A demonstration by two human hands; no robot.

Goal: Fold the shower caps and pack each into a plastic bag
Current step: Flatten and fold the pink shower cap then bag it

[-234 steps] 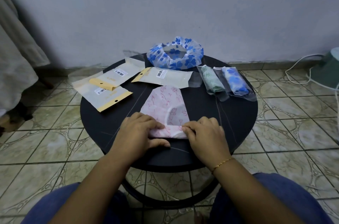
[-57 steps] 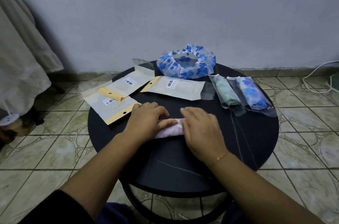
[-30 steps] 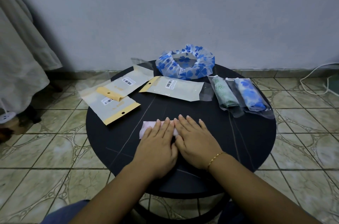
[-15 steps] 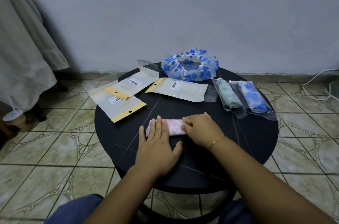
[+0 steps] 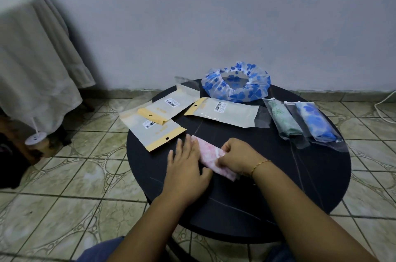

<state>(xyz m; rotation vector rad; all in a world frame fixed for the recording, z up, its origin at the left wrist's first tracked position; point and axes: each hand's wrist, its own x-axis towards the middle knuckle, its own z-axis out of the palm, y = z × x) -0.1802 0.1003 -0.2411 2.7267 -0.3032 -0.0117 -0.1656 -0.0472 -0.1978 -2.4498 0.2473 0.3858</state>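
Note:
A pink shower cap, rolled into a narrow strip, lies near the middle of the round black table. My left hand lies flat with straight fingers on its left part. My right hand pinches the strip's right part with curled fingers. An unfolded blue-flowered shower cap sits at the table's far edge. Three flat plastic bags with yellow headers lie at the back left and centre.
Two packed bags, one with a green cap and one with a blue cap, lie at the table's right. Tiled floor surrounds the table. A pale cloth hangs at the left. A white cable runs at the far right.
The pink strip has turned from level to slanting down to the right. My right hand now pinches its right part; my left hand stays flat on the left part. The view shifted left.

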